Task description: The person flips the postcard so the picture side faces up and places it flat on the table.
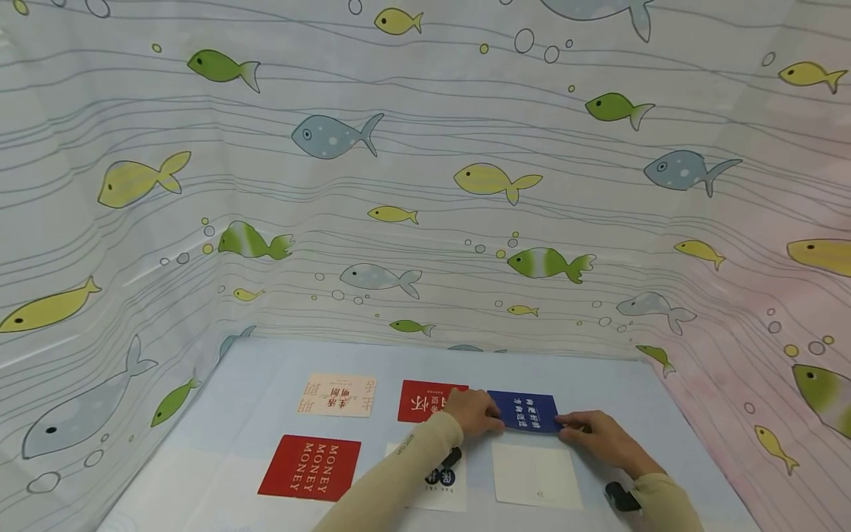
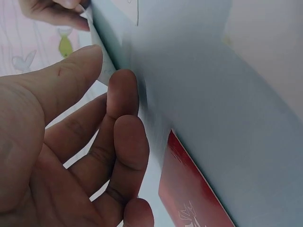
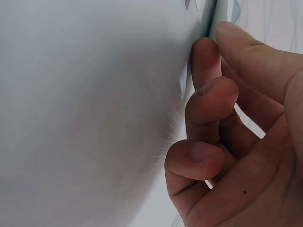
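Note:
A blue card [image 1: 532, 410] with white lettering lies in the back row on the right, between both hands. My left hand [image 1: 473, 412] pinches its left end between thumb and index finger, the other fingers bent below. At the opposite end my right hand [image 1: 595, 436] pinches the near right corner with thumb and forefinger. The left wrist view shows the card's pale underside [image 2: 105, 56] tilted up from the table. Just left of the blue card is a red card [image 1: 414, 403] with white characters, partly covered by my left hand.
A cream card [image 1: 339, 395] lies back left, a red MONEY card [image 1: 309, 469] front left. Under my left forearm is a white card with dark circles [image 1: 435, 500], partly hidden. A plain white card [image 1: 535, 476] lies front right. Fish-patterned curtain [image 1: 425, 244] surrounds the pale table [image 1: 219, 443].

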Motion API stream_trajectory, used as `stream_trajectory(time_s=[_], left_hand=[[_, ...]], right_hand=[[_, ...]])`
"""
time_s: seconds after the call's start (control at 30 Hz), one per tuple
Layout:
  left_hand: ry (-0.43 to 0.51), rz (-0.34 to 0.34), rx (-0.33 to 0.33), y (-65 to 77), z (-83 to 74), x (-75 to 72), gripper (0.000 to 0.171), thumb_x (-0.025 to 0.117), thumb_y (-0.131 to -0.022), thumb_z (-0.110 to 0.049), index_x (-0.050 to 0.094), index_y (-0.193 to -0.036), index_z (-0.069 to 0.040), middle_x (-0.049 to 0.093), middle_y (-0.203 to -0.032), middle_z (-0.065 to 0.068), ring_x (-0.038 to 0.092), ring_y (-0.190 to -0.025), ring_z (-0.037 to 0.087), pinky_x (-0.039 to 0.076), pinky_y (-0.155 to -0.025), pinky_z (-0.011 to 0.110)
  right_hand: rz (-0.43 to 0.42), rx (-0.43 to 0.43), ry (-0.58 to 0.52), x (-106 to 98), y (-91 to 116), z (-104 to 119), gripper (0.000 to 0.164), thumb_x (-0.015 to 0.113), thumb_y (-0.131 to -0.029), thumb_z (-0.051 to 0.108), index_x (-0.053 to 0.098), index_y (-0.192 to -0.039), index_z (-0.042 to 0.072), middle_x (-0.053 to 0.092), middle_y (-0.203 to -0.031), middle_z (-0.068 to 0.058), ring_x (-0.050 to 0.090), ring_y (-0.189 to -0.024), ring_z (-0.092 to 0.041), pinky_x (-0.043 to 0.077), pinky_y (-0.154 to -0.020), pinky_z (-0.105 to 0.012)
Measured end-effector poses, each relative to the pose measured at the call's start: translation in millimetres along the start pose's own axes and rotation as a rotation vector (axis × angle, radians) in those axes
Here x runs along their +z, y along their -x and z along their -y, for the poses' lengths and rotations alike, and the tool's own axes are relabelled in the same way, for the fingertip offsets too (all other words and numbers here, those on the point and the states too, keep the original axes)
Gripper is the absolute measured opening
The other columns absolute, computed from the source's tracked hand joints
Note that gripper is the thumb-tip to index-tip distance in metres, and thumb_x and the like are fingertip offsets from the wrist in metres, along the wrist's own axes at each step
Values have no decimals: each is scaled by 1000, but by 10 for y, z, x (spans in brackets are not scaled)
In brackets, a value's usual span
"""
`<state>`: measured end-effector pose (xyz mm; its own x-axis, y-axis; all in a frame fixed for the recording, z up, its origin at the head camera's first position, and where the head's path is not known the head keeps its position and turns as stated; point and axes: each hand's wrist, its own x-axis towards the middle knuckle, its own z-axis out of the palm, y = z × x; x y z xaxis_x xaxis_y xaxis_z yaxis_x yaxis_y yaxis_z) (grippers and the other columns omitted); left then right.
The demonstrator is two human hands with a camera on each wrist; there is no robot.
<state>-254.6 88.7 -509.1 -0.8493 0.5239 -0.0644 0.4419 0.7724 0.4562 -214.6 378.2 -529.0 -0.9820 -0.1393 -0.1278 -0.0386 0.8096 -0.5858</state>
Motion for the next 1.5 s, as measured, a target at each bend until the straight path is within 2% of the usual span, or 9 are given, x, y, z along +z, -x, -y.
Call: stream_trajectory(time_s=[0.13,0.33,0.7,0.97,1.3,1.5], left_hand=[[-4,-12,2,-34,21,22,27,79,-88,-39,80,-109,-23,76,-99,-13,66,-99,6,41,-94,41],[-8,-24,-1,-46,24,42,27,78,-88,-39,80,-110,-23,76,-100,-13,67,-100,6,40,-99,45],[-73,-44,-12,-47,12,61,31,78,-87,-41,78,-114,-25,75,-105,-13,66,-105,8,40,-102,46],[-86,-59,9,-15,20,54,30,79,-88,-34,78,-115,-22,76,-102,-12,67,-96,5,41,-84,34],[-87,-44,-3,-9,25,70,30,73,-91,-37,78,-116,-22,75,-106,-10,67,-105,8,44,-93,39],[-80,-71,2,9,18,76,28,72,-91,-36,78,-115,-22,76,-105,-10,67,-105,9,45,-94,40]], right_hand=[[-1,-10,3,-8,-20,9,36,75,-91,29,74,-122,10,70,-107,-1,55,-88,-16,48,-79,-39],[-12,1,11,3,-34,15,36,76,-91,28,74,-122,11,68,-102,2,53,-85,-16,46,-75,-36],[-34,30,18,27,-42,20,37,78,-89,26,74,-122,10,66,-95,3,54,-82,-16,45,-71,-32],[-30,94,-24,42,-18,55,37,77,-90,23,72,-125,9,60,-86,1,51,-78,-18,42,-64,-31],[-23,88,-30,41,-1,59,34,73,-94,22,72,-125,10,59,-85,0,51,-79,-18,42,-66,-32],[-35,71,-30,65,4,28,33,72,-95,23,71,-126,12,59,-85,0,52,-79,-18,42,-70,-36]])
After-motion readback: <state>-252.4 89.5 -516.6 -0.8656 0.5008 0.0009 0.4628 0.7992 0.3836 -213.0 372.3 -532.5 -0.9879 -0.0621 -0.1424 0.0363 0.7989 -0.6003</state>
